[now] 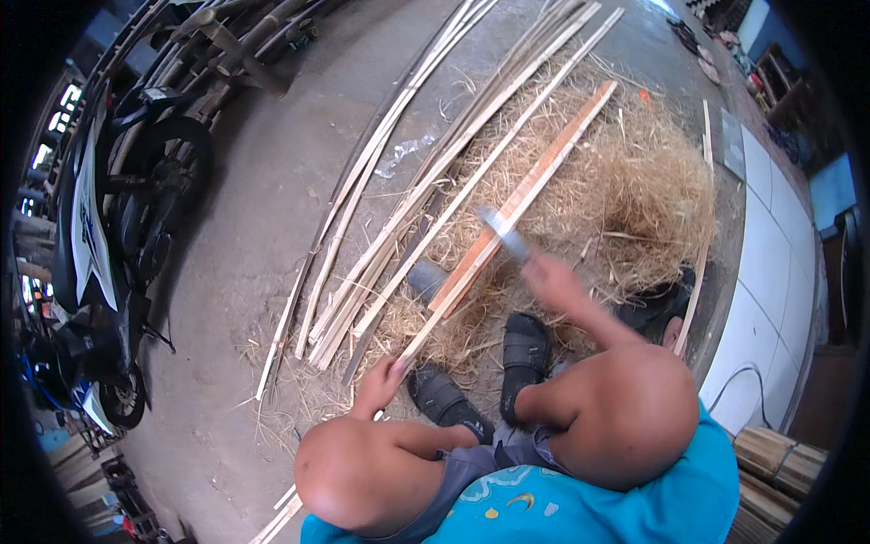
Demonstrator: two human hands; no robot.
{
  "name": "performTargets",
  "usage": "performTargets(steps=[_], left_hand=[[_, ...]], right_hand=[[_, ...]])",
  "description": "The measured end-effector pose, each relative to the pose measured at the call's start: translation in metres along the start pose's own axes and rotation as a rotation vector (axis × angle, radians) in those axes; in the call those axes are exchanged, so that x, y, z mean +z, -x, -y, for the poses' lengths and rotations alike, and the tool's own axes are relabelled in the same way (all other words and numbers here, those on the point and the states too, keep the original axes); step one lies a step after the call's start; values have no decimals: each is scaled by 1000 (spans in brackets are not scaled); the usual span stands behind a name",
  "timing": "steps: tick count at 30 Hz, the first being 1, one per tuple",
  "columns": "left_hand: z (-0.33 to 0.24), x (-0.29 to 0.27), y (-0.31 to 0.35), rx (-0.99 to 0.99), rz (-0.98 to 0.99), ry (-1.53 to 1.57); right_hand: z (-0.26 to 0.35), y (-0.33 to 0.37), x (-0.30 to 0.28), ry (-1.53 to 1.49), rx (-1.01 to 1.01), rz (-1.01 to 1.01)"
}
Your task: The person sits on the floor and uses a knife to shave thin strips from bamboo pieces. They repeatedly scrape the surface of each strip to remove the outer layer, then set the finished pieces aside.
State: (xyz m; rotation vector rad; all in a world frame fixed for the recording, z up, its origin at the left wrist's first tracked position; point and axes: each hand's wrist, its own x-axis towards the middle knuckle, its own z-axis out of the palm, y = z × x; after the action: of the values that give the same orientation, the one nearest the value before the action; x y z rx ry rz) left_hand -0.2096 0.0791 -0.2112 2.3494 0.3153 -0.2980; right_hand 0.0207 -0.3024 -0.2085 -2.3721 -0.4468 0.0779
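With closed fingers, my left hand (381, 379) grips the near end of a long pale bamboo strip (426, 332). The strip lies along a narrow orange-brown wooden board (468, 265) that slopes away from me over a heap of shavings. My right hand (555, 283) is shut on a knife, its handle hidden in the fist. The knife's broad blade (506, 234) crosses the strip around the middle of the board and is smeared by motion; whether it touches the strip I cannot tell.
Curly shavings (648, 195) are heaped around and right of the board. Several long bamboo strips (399, 245) lie on the concrete floor to its left. Motorcycles (100, 218) stand at far left. White floor tiles (761, 254) edge the right side. My sandaled feet (526, 354) are near the board.
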Motion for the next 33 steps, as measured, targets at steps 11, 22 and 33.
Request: performTargets(steps=[11, 22, 33], left_hand=[[-19, -7, -20, -17, 91, -113], [49, -7, 19, -140, 167, 62], [43, 7, -12, -95, 285, 321]], right_hand=[[-66, -44, -93, 256, 448, -190], [-29, -53, -53, 66, 238, -24], [-22, -12, -12, 153, 13, 120]])
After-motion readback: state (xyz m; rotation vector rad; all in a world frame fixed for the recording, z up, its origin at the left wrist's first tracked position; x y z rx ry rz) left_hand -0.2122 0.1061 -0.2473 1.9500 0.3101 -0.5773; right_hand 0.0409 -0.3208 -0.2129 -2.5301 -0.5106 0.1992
